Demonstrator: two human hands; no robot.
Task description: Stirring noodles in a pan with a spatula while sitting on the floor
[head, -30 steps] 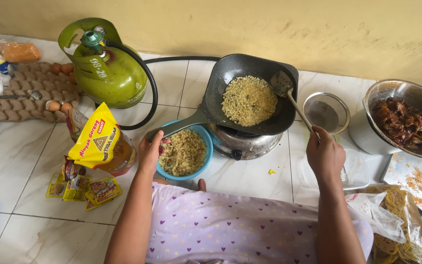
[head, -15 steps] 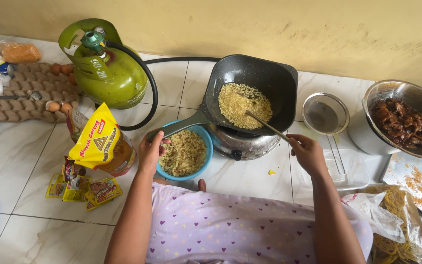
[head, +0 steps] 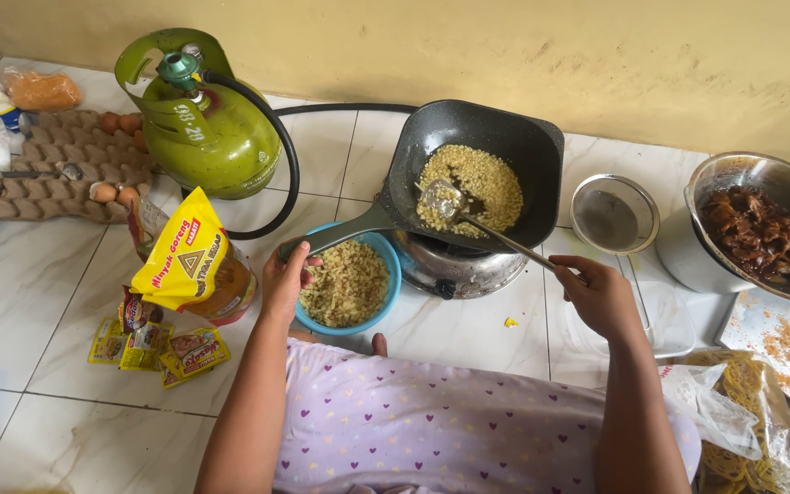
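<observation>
Black pan [head: 496,146]: tilted on a small gas burner [head: 454,265] on the tiled floor [head: 38,284], holding yellow crumbled noodles [head: 482,178]. Left hand [head: 283,282]: fingers wrapped round the pan handle [head: 336,233], above a blue bowl [head: 351,285] of the same noodles. Right hand [head: 601,295]: fingers closed on a metal spatula [head: 454,203], its blade in the noodles. Green gas cylinder [head: 203,119] to the left; yellow oil pouch [head: 196,261] near the bowl.

Floor's all glossy white marble-look tiles [head: 38,274] with thin dark grout lines, a bit grubby with crumbs here and there. Far side is a plain yellowish wall [head: 505,46], kinda scuffed and stained. Soft, even daylight, no harsh shadows.
</observation>
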